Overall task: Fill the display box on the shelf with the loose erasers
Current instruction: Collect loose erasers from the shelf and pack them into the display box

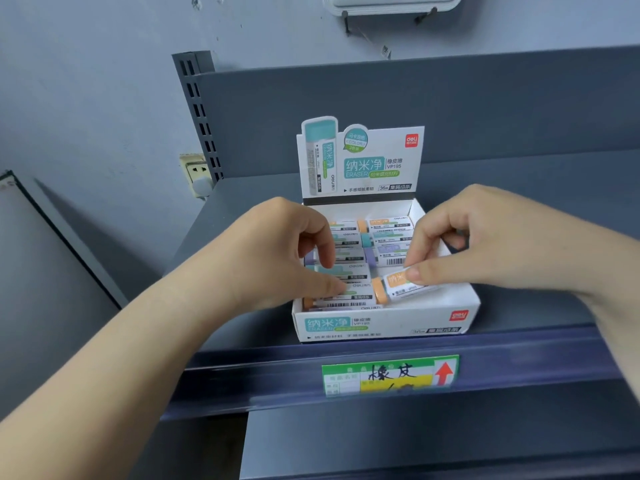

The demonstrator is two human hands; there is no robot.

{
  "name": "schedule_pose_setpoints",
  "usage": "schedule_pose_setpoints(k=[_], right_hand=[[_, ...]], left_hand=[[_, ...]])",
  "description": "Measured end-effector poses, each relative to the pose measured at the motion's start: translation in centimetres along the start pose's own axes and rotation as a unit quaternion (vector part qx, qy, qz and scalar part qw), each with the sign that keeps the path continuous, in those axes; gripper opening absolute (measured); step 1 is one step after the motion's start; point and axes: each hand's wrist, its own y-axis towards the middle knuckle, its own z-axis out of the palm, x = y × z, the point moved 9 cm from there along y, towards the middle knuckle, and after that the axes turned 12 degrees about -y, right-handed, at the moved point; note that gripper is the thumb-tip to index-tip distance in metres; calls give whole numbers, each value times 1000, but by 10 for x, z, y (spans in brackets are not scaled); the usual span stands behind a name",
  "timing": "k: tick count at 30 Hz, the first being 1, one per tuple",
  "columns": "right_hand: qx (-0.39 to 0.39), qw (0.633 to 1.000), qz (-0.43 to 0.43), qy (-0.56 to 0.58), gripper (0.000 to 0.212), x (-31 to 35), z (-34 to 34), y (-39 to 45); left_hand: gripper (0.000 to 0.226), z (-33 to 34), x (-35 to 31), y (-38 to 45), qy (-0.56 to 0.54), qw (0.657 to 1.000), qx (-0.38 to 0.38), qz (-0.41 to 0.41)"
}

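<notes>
A white display box [381, 323] with an upright printed header card stands on the grey shelf [242, 216]. Several sleeved erasers [388, 237] with orange, teal and purple ends lie in two columns inside it. My right hand [485, 244] pinches an orange-ended eraser [398, 287], tilted, low in the box's right front part. My left hand [277, 258] reaches into the left column, thumb and fingertips touching the erasers there; I cannot tell whether it grips one.
A green and yellow price tag [388, 374] sits in the shelf's front rail. A slotted upright [199, 112] and a wall socket [195, 171] are at the left. A white fixture [391, 3] hangs on the wall above. A lower shelf shows below.
</notes>
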Motion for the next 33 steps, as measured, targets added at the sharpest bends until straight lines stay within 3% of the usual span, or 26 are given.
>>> schedule_pose_setpoints(k=[15, 17, 21, 25, 33], right_hand=[[33, 992, 29, -122, 9, -3, 11, 3], [5, 990, 21, -139, 12, -2, 6, 2], [-129, 978, 16, -164, 19, 0, -28, -15], [-233, 940, 37, -249, 20, -14, -64, -51], [-214, 878, 54, -425, 29, -81, -97, -124]], left_hand=[[21, 1, 1, 4, 6, 1000, -23, 21], [15, -3, -4, 3, 17, 999, -40, 24], [8, -10, -33, 0, 71, 991, -93, 68], [17, -1, -87, -1, 154, 962, -169, 152], [29, 89, -197, 30, 245, 921, -192, 236]])
